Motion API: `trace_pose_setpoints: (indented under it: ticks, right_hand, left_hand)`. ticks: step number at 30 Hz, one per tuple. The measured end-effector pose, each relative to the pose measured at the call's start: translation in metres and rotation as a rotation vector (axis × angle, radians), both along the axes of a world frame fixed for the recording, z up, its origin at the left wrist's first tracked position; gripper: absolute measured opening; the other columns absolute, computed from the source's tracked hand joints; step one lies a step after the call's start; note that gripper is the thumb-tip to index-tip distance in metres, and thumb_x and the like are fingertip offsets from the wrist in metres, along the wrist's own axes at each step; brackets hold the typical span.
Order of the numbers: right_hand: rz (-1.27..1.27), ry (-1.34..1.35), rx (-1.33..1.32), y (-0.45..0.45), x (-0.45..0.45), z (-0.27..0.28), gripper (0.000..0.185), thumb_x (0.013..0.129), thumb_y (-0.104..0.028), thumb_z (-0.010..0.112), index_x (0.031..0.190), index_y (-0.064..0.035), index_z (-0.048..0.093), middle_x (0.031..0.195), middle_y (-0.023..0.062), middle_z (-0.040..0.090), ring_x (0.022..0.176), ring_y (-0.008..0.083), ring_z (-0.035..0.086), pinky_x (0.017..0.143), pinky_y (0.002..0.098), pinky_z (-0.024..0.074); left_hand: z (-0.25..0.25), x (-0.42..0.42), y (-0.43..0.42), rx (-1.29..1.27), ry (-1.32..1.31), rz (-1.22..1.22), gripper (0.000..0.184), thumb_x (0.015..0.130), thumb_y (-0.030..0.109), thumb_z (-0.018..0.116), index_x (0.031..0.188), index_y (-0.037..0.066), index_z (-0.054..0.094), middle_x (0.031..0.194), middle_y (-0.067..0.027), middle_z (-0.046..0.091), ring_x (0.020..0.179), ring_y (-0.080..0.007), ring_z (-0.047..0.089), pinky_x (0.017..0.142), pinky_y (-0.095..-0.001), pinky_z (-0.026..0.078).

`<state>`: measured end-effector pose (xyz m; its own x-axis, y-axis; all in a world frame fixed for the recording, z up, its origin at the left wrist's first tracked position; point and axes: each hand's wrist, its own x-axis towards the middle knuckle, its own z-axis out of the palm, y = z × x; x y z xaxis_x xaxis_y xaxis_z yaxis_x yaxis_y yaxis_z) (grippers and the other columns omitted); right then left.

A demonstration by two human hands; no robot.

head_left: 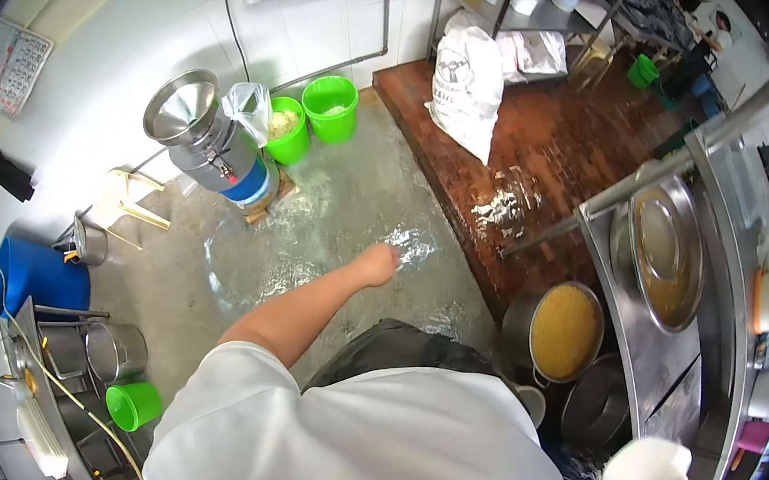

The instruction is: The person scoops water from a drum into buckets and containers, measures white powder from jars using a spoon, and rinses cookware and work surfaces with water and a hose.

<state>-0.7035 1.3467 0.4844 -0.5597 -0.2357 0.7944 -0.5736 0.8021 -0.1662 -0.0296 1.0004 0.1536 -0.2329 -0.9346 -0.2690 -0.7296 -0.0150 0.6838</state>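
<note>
My left hand (pixel 378 264) reaches out in front of my body over the wet grey floor (pixel 332 198), its fingers curled into a fist. Nothing shows sticking out of it, and it touches no object. My right hand is out of view. Low on the right stands or hangs a white plastic container (pixel 646 468); what supports it is hidden. Close to my right side is a large metal pot (pixel 533 356) with a yellow grainy filling (pixel 566 331), beside a dark pot (pixel 596 405).
Ahead stand a machine with a metal funnel hopper (pixel 185 111) and two green buckets (pixel 332 108). A white sack (pixel 464 84) sits on raised red-brown flooring. On the left are a cream stool (pixel 126 201), a blue barrel (pixel 42 274) and a green bucket (pixel 135 405). Metal counters (pixel 679 368) line the right.
</note>
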Motion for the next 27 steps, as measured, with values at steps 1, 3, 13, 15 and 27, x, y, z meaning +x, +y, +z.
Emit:
trace_pose_setpoints:
  ticks: [1,3,13,15,27]
  right_hand:
    - [0.146,-0.206,-0.160,-0.027,0.011,-0.015,0.054,0.092,-0.051,0.076,0.112,-0.0009,0.072,0.103,0.0261,0.073,0.093,0.0373,0.074,0.080,0.0514,0.0591]
    - [0.452,-0.686,-0.491,-0.093,0.032,-0.050,0.051,0.093,-0.046,0.074,0.118,-0.0013,0.070,0.105,0.0243,0.072,0.091,0.0347,0.073,0.077,0.0472,0.0579]
    - [1.190,-0.803,0.238,-0.444,0.269,-0.204,0.026,0.106,-0.028,0.063,0.109,-0.0014,0.064,0.085,0.0020,0.062,0.069,0.0095,0.056,0.060,0.0276,0.0472]
    - [1.381,-0.748,0.347,-0.515,0.311,-0.238,0.028,0.106,-0.025,0.063,0.116,0.0011,0.064,0.092,0.0073,0.067,0.078,0.0156,0.063,0.068,0.0311,0.0521]
    - [1.930,-0.341,1.224,-0.823,0.635,-0.184,0.061,0.104,-0.040,0.060,0.140,0.0085,0.051,0.108,0.0298,0.071,0.097,0.0476,0.070,0.081,0.0544,0.0567]
  left_hand:
    - [0.011,0.010,-0.017,-0.013,-0.023,-0.049,0.034,0.100,0.029,0.056,0.101,-0.001,0.072,0.107,-0.0265,0.072,0.102,-0.0458,0.068,0.089,-0.0550,0.054]
    - [0.031,0.011,-0.056,-0.037,-0.003,0.023,0.038,0.102,0.033,0.055,0.101,-0.001,0.072,0.106,-0.0255,0.072,0.101,-0.0455,0.068,0.089,-0.0556,0.053]
    - [0.051,0.048,-0.214,-0.019,-0.023,-0.223,0.046,0.099,0.043,0.064,0.112,-0.001,0.070,0.111,-0.0270,0.068,0.109,-0.0457,0.063,0.095,-0.0537,0.051]
    - [0.025,0.081,-0.238,0.017,-0.018,-0.099,0.049,0.099,0.043,0.064,0.117,-0.002,0.068,0.115,-0.0276,0.069,0.111,-0.0463,0.064,0.096,-0.0528,0.051]
    - [-0.050,0.200,-0.423,0.138,0.064,0.683,0.071,0.097,0.047,0.062,0.142,-0.007,0.054,0.137,-0.0339,0.060,0.128,-0.0491,0.058,0.110,-0.0512,0.047]
